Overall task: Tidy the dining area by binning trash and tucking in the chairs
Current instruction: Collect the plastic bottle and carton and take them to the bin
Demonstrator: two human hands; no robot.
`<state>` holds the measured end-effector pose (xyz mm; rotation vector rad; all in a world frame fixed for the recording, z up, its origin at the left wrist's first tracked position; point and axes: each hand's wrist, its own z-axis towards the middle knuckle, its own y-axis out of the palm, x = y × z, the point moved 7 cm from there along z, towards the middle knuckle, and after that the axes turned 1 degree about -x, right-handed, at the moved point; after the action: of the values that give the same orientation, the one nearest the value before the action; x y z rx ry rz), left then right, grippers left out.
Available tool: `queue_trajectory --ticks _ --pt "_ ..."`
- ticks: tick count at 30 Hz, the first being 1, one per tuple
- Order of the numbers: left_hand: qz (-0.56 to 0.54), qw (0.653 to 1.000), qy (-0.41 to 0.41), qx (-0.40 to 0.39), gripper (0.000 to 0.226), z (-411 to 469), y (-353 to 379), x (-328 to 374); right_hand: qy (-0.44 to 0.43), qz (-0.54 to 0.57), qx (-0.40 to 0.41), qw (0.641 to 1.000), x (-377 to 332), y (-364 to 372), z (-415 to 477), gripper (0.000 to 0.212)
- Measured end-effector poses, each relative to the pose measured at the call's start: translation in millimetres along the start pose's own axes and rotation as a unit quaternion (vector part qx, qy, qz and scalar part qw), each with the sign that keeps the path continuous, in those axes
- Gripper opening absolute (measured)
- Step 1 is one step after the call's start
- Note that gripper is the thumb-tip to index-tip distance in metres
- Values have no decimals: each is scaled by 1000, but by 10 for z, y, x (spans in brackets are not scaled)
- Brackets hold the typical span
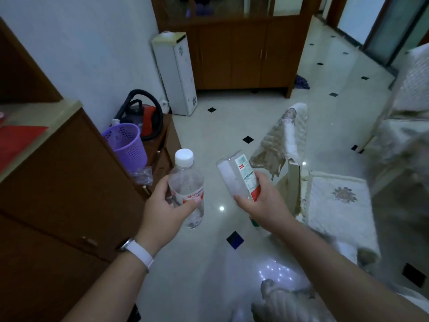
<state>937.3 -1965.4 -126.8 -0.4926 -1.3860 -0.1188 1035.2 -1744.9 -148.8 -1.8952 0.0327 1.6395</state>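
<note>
My left hand (162, 205) grips a clear plastic bottle (186, 182) with a white cap and a red-and-white label, held upright. My right hand (262, 201) holds a white carton (236, 175) with a red-and-green label, tilted to the left. A purple perforated bin (126, 145) stands on the floor ahead and to the left, beside the brown cabinet. A chair (332, 201) with a white quilted seat cover stands at my right, its draped backrest (285, 140) just beyond the carton.
A brown cabinet (58, 182) fills the left side. A red vacuum cleaner (146, 117) sits behind the bin, with a crumpled clear bag (144, 174) beside it. A white water dispenser (176, 73) and a wooden sideboard (243, 54) stand at the back. Covered chairs (408, 108) are at the right.
</note>
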Motion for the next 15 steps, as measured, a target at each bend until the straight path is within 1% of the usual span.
queue_trajectory --ticks 2,4,9,15 --pt "14 1000 23 -10 59 265 162 81 2 8 9 1000 5 -144 238 42" --pt "17 999 31 -17 56 485 272 119 5 9 18 1000 8 -233 413 42" --pt "16 997 59 -38 57 1166 464 192 21 8 56 998 78 -440 907 43" --pt "5 997 48 -64 57 2084 745 -87 57 -5 98 994 230 -625 1517 50"
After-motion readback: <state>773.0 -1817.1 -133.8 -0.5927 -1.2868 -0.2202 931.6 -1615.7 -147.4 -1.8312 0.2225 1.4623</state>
